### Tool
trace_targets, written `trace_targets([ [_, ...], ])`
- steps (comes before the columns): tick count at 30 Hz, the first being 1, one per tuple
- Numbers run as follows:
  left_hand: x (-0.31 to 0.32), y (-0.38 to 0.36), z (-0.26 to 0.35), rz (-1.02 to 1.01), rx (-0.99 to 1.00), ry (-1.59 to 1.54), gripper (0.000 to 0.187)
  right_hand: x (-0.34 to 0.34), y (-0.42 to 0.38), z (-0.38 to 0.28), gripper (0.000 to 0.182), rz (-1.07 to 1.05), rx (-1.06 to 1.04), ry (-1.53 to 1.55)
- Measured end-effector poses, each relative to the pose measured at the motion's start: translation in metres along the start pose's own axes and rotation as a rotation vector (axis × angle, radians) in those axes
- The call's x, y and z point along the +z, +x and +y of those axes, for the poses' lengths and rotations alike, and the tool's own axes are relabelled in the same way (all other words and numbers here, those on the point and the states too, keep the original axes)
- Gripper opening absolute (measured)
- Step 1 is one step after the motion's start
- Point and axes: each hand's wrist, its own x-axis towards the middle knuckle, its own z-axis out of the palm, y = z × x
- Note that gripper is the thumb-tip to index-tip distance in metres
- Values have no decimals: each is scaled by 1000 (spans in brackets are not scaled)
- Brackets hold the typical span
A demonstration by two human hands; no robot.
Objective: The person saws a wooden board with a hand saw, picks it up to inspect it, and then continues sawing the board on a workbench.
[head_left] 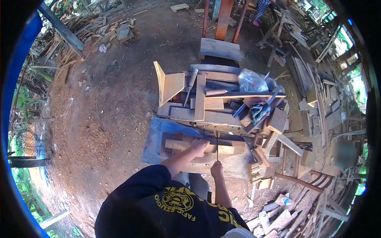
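My left hand (pixel 199 147) is closed over a short light wooden board (pixel 225 149) and holds it down on the workbench (pixel 152 137). The board lies crosswise in front of me. Nearer my body, my right hand (pixel 217 169) is wrapped around the near end of a saw (pixel 217 147), seen edge-on as a thin dark line. Its blade runs away from me across the board, to the right of my left hand. The teeth cannot be made out, nor how deep the blade sits in the wood.
Behind the board lie a chisel-like tool (pixel 192 84), loose planks (pixel 200 99), a clear plastic bag (pixel 253 81) and a patterned cloth (pixel 260 112). Wood blocks (pixel 277 120) crowd the right side. Scrap wood (pixel 278 222) covers the ground, and another person's leg (pixel 259 14) shows far off.
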Motion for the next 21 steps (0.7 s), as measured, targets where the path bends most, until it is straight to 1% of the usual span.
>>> trace_targets([
  [1,-13,-9,1,4,-1,-1,70,0,0,0,28,-2,-8,4],
  [3,-35,-32,1,-26,-141,101,89,1,-2,0,28,13,-14,2],
  [4,-34,-42,-6,-23,-143,99,89,1,-2,-1,28,28,-18,3],
  [6,-34,-68,-19,106,-251,186,104,-1,-3,-1,27,20,-40,10],
  [7,-34,-80,-28,109,-251,186,104,-2,-3,0,27,13,-60,18],
  [9,-36,-106,-44,89,-311,308,110,0,-2,0,27,14,-43,4],
  [10,-38,-115,-49,92,-314,307,110,1,-2,0,28,15,-24,-11],
  [12,-41,-126,-57,133,-272,12,98,0,-3,0,28,11,-21,-29],
  [13,-37,-126,-59,136,-272,13,98,0,-3,-2,28,9,-14,-43],
  [15,-33,-123,-59,194,-301,-11,83,1,-4,-1,29,20,-35,-42],
  [16,-34,-122,-58,196,-300,-12,83,2,-2,1,29,30,-54,-43],
  [18,-36,-117,-58,182,-328,-41,72,5,-1,4,29,42,-57,-52],
  [21,-35,-117,-57,169,-321,-34,72,3,0,8,30,57,-46,-67],
])
